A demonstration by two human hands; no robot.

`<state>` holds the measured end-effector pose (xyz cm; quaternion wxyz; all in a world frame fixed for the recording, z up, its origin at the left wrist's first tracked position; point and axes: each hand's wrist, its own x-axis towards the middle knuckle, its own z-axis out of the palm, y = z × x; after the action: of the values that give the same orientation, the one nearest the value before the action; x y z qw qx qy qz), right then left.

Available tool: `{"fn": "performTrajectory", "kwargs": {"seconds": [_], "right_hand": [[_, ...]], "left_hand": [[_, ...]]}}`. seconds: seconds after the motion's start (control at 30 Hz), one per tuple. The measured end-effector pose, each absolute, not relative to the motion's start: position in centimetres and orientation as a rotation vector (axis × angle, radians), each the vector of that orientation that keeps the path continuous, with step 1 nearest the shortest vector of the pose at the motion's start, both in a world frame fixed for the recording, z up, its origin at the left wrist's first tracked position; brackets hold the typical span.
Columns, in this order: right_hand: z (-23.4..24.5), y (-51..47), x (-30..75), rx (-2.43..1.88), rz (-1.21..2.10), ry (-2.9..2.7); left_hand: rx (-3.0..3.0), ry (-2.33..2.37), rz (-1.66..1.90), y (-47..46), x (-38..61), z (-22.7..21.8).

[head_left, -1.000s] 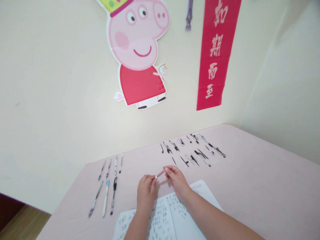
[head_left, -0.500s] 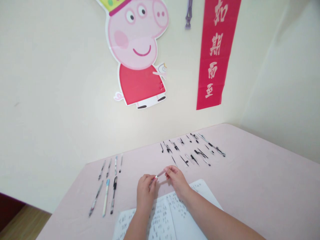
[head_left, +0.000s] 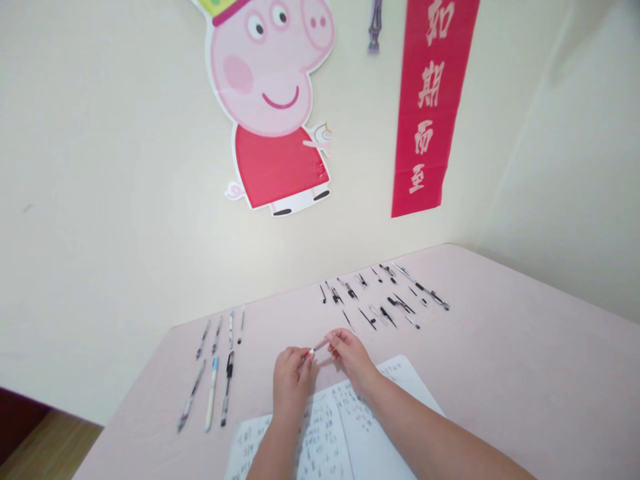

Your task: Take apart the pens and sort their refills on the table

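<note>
Over the table my two hands meet around a slim pen (head_left: 320,345). My left hand (head_left: 291,373) is closed on its lower end, where a small white and reddish part shows at the fingertips. My right hand (head_left: 349,353) pinches the upper end, a thin greyish, see-through piece. Whether the pen is in one piece or two between the hands I cannot tell. Below both forearms lies an open notebook (head_left: 377,437) with handwriting on its pages.
To the left lie several whole pens, among them a pale blue-capped pen (head_left: 211,397) and a black-capped pen (head_left: 227,390). Several pen parts (head_left: 387,317) are spread at the back right of the pink table (head_left: 525,373). A wall with a pig cut-out (head_left: 280,167) rises behind.
The view has shifted very slightly. Both hands keep their hold on the pen, in nearly the same place.
</note>
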<state>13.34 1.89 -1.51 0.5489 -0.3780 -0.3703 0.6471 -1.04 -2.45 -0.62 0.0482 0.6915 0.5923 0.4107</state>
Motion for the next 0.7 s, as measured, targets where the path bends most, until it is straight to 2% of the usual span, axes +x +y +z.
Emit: {"fn": "performTrajectory", "kwargs": {"seconds": [0.7], "right_hand": [[-0.6, 1.8, 13.7, -0.926, 1.308, -0.812]], "left_hand": [[2.046, 1.819, 1.271, -2.4, -1.1, -0.6]]}}
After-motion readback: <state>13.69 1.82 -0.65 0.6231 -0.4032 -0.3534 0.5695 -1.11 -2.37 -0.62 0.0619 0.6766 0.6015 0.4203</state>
